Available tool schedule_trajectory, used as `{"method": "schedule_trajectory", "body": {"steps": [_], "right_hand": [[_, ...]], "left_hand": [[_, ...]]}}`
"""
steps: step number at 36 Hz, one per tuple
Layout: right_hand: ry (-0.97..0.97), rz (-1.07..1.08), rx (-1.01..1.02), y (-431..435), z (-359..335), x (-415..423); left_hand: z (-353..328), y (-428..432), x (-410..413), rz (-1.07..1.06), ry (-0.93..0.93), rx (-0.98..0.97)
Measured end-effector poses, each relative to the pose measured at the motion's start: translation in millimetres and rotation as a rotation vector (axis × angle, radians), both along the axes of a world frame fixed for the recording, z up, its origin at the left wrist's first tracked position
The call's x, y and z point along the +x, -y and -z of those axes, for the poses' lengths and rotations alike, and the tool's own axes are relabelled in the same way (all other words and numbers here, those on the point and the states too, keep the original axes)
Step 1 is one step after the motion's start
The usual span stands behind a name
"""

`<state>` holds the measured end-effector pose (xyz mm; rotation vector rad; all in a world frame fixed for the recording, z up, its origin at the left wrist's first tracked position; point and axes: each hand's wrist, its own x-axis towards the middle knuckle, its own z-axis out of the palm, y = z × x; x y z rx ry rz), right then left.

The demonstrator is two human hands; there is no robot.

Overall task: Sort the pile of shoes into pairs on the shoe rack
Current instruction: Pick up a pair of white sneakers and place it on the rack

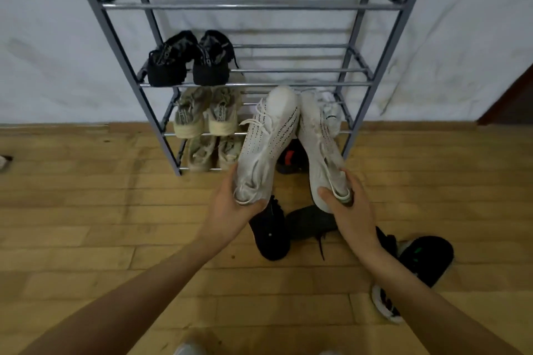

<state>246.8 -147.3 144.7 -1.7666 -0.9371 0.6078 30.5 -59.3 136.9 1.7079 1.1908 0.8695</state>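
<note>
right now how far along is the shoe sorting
Done: three pairs sit on the left of the shoe rack: a black pair, a beige pair below it, a pale patterned pair on the lowest shelf. In hand: the left hand and right hand each grip one white shoe, toes toward the rack. Left: shelving these, then pairing the dark shoes loose on the floor.

The grey metal-tube shoe rack (251, 6) has a painted frame and shiny chrome rails. Both white knitted-cloth sneakers (268, 138) look matt and soft, and the black cloth shoes (187, 66) are matt too. The tan wood-plank floor (101, 210) is smooth with a faint satin sheen.
</note>
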Motion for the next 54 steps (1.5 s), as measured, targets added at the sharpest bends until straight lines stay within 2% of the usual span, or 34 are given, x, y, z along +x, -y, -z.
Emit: {"method": "schedule_trajectory", "body": {"steps": [8,13,21,29,34,44,49,54], "right_hand": [[0.097,0.019,0.089,-25,-70,17],[0.048,0.011,0.160,-46,-104,19],[0.129,0.053,0.104,-80,-118,34],[0.202,0.097,0.045,-115,-115,48],[0.220,0.105,-0.003,-137,-108,57],[0.316,0.101,-0.061,-188,-123,78],[0.344,0.111,-0.063,-210,-127,88],[0.390,0.134,-0.096,-223,-125,96]], "left_hand": [[-74,-27,19,0.013,0.017,0.177],[-105,-46,28,-0.015,-0.021,0.201],[-109,-68,37,-0.005,-0.137,0.247],[-87,-90,34,-0.022,-0.262,0.174],[-105,-113,54,-0.032,-0.273,0.169],[-144,-179,102,-0.119,-0.527,0.095],[-152,-199,122,-0.129,-0.568,0.081],[-155,-208,140,-0.157,-0.531,0.040]]}}
